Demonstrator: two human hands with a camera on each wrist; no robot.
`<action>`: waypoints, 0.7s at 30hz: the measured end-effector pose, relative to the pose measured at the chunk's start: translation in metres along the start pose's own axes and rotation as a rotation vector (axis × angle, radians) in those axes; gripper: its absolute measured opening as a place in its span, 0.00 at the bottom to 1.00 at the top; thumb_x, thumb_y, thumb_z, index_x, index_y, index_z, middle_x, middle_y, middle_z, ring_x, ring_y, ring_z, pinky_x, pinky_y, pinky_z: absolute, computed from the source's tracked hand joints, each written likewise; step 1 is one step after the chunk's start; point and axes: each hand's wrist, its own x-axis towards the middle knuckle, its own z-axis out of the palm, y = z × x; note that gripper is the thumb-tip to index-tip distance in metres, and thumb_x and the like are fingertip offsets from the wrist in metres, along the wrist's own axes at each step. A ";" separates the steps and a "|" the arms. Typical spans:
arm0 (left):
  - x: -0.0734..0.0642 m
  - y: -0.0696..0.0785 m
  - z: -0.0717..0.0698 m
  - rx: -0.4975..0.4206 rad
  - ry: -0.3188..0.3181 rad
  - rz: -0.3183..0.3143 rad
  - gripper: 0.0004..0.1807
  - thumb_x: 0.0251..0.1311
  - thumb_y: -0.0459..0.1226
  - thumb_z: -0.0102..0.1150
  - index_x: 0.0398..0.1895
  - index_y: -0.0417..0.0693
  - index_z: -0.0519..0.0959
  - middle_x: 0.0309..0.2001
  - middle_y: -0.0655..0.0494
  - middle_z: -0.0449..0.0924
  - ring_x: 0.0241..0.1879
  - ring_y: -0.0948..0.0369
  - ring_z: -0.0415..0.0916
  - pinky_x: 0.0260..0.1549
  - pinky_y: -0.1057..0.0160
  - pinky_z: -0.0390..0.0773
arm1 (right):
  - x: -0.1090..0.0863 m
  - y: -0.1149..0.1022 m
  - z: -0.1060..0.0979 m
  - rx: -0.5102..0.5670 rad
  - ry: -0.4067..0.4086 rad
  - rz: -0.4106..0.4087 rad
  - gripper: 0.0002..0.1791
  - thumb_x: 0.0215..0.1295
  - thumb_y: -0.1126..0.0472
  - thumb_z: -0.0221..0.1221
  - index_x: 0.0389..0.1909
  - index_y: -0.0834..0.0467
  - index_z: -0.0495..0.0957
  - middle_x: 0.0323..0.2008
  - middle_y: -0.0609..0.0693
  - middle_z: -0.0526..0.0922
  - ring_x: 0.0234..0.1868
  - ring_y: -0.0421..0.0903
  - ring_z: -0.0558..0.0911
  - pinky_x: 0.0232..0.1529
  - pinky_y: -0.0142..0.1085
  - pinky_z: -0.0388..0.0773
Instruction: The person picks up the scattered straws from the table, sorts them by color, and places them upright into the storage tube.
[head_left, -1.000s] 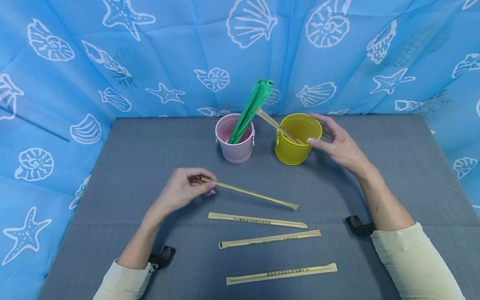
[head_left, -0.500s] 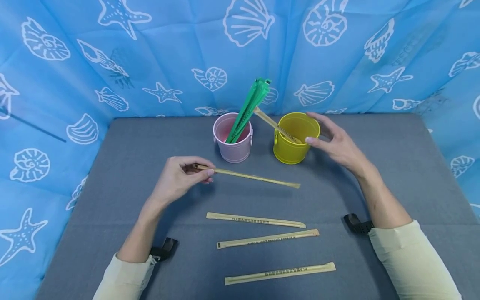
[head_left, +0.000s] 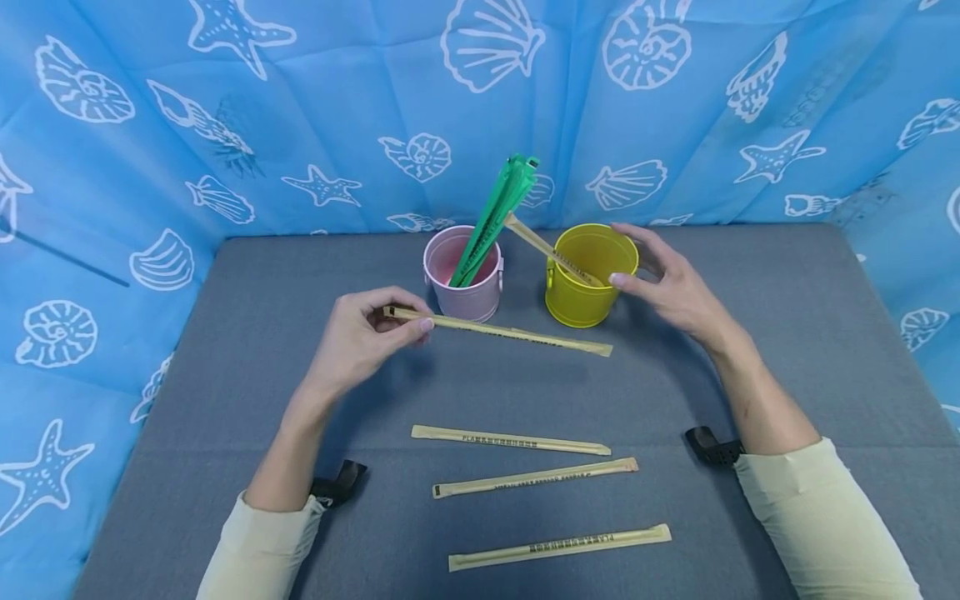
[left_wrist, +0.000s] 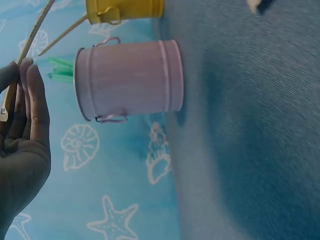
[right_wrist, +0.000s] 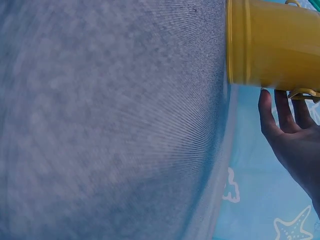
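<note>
My left hand (head_left: 375,333) pinches a paper-wrapped straw (head_left: 517,332) near its left end, holding it above the table in front of the buckets. The straw slants slightly down to the right. My right hand (head_left: 671,287) holds the right side of a yellow bucket (head_left: 581,306), thumb at the front rim and fingers toward the back. In the right wrist view, fingertips touch the yellow bucket (right_wrist: 285,45) near its handle. Another tan wrapped straw (head_left: 536,242) leans inside it. Left of it stands a pink bucket (head_left: 468,304) with several green-wrapped straws (head_left: 495,217).
Three tan wrapped straws lie on the grey table (head_left: 262,350): an upper one (head_left: 510,440), a middle one (head_left: 536,477) and a front one (head_left: 558,547). A blue curtain (head_left: 337,100) with white shell prints hangs behind the table.
My left hand has moved away from the front of the table toward the buckets, carrying the wrapped straw, whose right end now sits below the yellow bucket in view. The right hand stays at the bucket.
</note>
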 end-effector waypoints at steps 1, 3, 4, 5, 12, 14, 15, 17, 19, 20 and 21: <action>0.001 0.001 0.000 -0.006 0.006 0.007 0.06 0.62 0.33 0.67 0.40 0.42 0.84 0.34 0.50 0.84 0.33 0.55 0.84 0.34 0.60 0.83 | 0.000 0.000 0.001 0.003 0.001 -0.006 0.41 0.68 0.55 0.63 0.77 0.46 0.55 0.77 0.51 0.54 0.76 0.57 0.54 0.72 0.59 0.48; 0.003 0.002 0.001 -0.012 0.023 0.024 0.05 0.62 0.33 0.66 0.40 0.42 0.84 0.34 0.49 0.84 0.32 0.55 0.84 0.34 0.59 0.83 | 0.001 0.001 0.002 0.009 0.003 -0.014 0.40 0.68 0.56 0.63 0.77 0.45 0.55 0.77 0.51 0.54 0.76 0.56 0.54 0.72 0.59 0.49; 0.004 0.003 0.001 -0.015 0.030 0.033 0.05 0.62 0.33 0.66 0.40 0.41 0.84 0.34 0.49 0.84 0.32 0.55 0.84 0.34 0.59 0.83 | 0.001 0.001 0.002 0.012 0.004 -0.018 0.40 0.68 0.56 0.63 0.77 0.45 0.55 0.77 0.51 0.54 0.76 0.56 0.54 0.72 0.59 0.49; 0.006 0.003 0.001 -0.020 0.037 0.044 0.05 0.62 0.33 0.66 0.40 0.41 0.84 0.34 0.49 0.84 0.32 0.54 0.84 0.33 0.58 0.83 | 0.001 0.001 0.002 0.015 0.005 -0.023 0.40 0.68 0.56 0.63 0.77 0.46 0.55 0.76 0.52 0.55 0.76 0.56 0.55 0.72 0.58 0.49; 0.019 0.014 0.002 -0.067 0.084 0.125 0.06 0.62 0.30 0.65 0.41 0.37 0.83 0.34 0.47 0.83 0.30 0.48 0.83 0.33 0.58 0.84 | 0.000 0.002 0.003 0.038 -0.001 -0.044 0.39 0.68 0.58 0.62 0.77 0.45 0.56 0.76 0.53 0.57 0.75 0.57 0.57 0.71 0.59 0.52; 0.023 0.017 0.003 -0.070 0.087 0.142 0.06 0.62 0.30 0.65 0.41 0.36 0.83 0.34 0.46 0.83 0.30 0.49 0.83 0.34 0.59 0.84 | 0.000 0.003 0.002 0.056 -0.003 -0.050 0.39 0.69 0.60 0.62 0.77 0.45 0.56 0.75 0.54 0.57 0.75 0.57 0.57 0.70 0.59 0.53; 0.025 0.018 0.003 -0.066 0.088 0.147 0.06 0.62 0.30 0.65 0.41 0.36 0.83 0.35 0.46 0.83 0.30 0.51 0.83 0.34 0.59 0.84 | 0.000 0.004 0.002 0.062 -0.003 -0.052 0.39 0.69 0.60 0.62 0.77 0.45 0.56 0.75 0.54 0.58 0.74 0.58 0.58 0.70 0.59 0.53; 0.029 0.019 0.004 -0.060 0.090 0.157 0.06 0.62 0.30 0.65 0.41 0.36 0.83 0.35 0.46 0.82 0.31 0.53 0.83 0.35 0.59 0.84 | 0.000 0.005 0.002 0.068 0.000 -0.054 0.39 0.69 0.61 0.61 0.77 0.45 0.56 0.75 0.55 0.58 0.74 0.58 0.58 0.70 0.59 0.52; 0.031 0.019 0.005 -0.055 0.098 0.159 0.06 0.62 0.31 0.66 0.40 0.37 0.84 0.35 0.47 0.82 0.31 0.54 0.83 0.34 0.60 0.84 | 0.000 0.005 0.002 0.073 -0.001 -0.054 0.39 0.69 0.61 0.61 0.77 0.45 0.56 0.75 0.54 0.58 0.74 0.58 0.58 0.70 0.59 0.52; 0.033 0.020 0.006 -0.055 0.103 0.160 0.07 0.61 0.31 0.66 0.40 0.37 0.84 0.35 0.47 0.82 0.31 0.54 0.83 0.34 0.60 0.84 | 0.000 0.005 0.001 0.072 -0.001 -0.054 0.39 0.69 0.61 0.61 0.77 0.45 0.56 0.75 0.54 0.58 0.74 0.58 0.58 0.70 0.59 0.52; 0.034 0.021 0.006 -0.056 0.109 0.162 0.07 0.61 0.31 0.67 0.40 0.38 0.84 0.35 0.47 0.82 0.31 0.53 0.83 0.33 0.60 0.84 | 0.000 0.005 0.001 0.071 0.000 -0.052 0.39 0.69 0.60 0.62 0.77 0.44 0.56 0.75 0.54 0.58 0.74 0.58 0.58 0.71 0.59 0.51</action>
